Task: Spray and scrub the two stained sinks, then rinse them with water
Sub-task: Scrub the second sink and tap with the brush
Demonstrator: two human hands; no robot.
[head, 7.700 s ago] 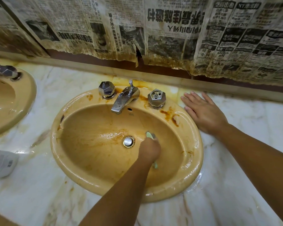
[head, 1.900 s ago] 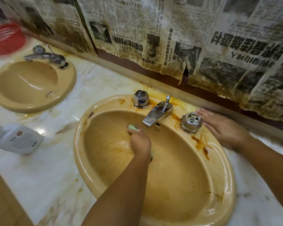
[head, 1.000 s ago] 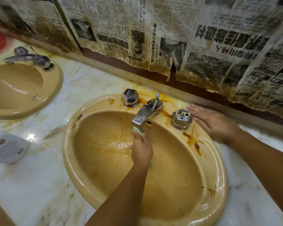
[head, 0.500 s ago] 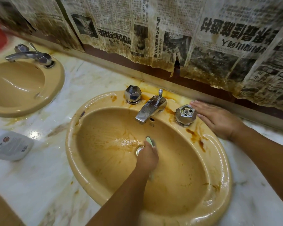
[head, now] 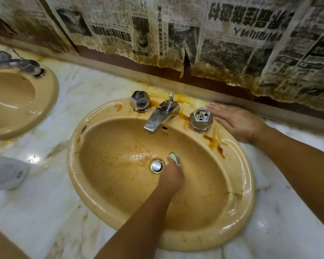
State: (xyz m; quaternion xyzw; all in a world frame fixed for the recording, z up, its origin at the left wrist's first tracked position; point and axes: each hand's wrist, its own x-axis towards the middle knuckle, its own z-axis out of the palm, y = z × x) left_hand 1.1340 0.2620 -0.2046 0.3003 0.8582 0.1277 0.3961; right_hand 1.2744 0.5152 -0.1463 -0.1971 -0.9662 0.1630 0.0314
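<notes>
Scrubbing by the drain plug (head: pixel 156 166), left grip (head: pixel 171 179) curled round green scrubber (head: pixel 174 157); right grip (head: pixel 238 122), spread flat on wet sink rim (head: pixel 249 174), might slip.

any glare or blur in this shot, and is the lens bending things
Head view: a glare spot on the marble counter beside the white bottle; the far sink's tap and the right hand look smeared; the wide lens bows the wall ledge.
</notes>
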